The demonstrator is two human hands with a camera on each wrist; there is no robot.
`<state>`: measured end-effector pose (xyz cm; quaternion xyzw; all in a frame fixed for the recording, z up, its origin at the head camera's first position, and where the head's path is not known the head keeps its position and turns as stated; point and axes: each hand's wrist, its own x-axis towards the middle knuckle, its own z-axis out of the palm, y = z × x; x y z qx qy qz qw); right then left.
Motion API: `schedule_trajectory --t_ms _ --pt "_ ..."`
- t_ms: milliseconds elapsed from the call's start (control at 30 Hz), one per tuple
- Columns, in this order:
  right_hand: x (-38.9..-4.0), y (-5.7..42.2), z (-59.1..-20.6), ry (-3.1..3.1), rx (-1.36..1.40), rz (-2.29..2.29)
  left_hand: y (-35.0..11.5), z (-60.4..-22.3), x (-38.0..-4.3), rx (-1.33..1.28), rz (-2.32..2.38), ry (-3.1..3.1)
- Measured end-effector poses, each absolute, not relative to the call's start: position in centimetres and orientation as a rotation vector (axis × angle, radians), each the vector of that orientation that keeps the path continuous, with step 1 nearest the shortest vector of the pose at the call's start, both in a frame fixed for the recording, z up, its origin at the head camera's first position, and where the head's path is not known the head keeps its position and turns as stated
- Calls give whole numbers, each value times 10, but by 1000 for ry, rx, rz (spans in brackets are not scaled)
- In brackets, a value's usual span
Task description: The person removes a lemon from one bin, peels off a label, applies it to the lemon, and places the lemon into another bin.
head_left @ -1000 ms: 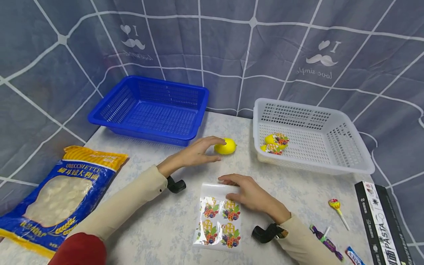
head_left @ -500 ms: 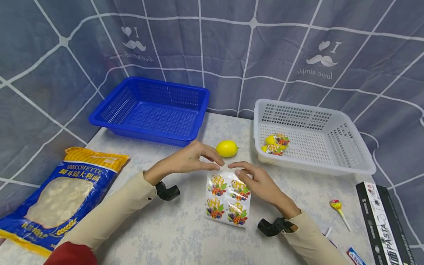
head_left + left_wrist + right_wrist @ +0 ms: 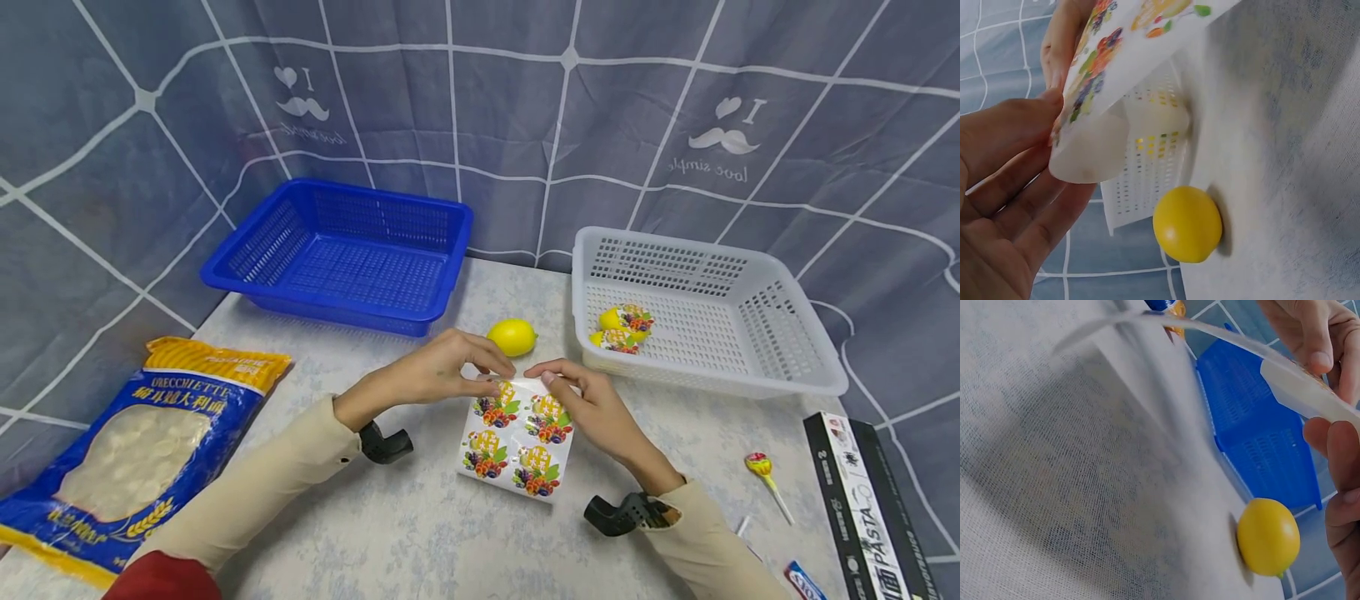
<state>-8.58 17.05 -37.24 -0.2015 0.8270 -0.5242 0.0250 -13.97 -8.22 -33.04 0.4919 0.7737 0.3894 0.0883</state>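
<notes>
A sheet of four-colour fruit stickers point(image 3: 517, 450) is raised at an angle off the table between both hands. My left hand point(image 3: 442, 367) pinches its upper left edge between thumb and fingers. At the upper right edge, my right hand point(image 3: 600, 412) grips it too. The top edge of the sheet curls back behind it, as the left wrist view shows. Just beyond the fingers, a yellow lemon point(image 3: 512, 337) rests on the table, untouched. It also appears below the sheet in the left wrist view as a lemon point(image 3: 1187, 224).
A blue basket point(image 3: 330, 315) stands at the back left. The white basket point(image 3: 708, 383) at the back right contains lemons bearing fruit stickers point(image 3: 633, 318). A pasta bag point(image 3: 142, 442) lies left; a lollipop point(image 3: 761, 465) and a black pasta box point(image 3: 862, 508) lie right.
My left hand has moved from the lemon to the sticker sheet. The sheet, lying flat a second ago, has come up off the table and shifted away from me; both hands now hold it.
</notes>
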Motion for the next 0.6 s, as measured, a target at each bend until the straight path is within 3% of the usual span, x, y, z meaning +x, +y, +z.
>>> schedule_trajectory --t_ms 600 --pt "-88 174 -382 2509 -521 -1591 -79 -330 -141 1456 1232 2276"
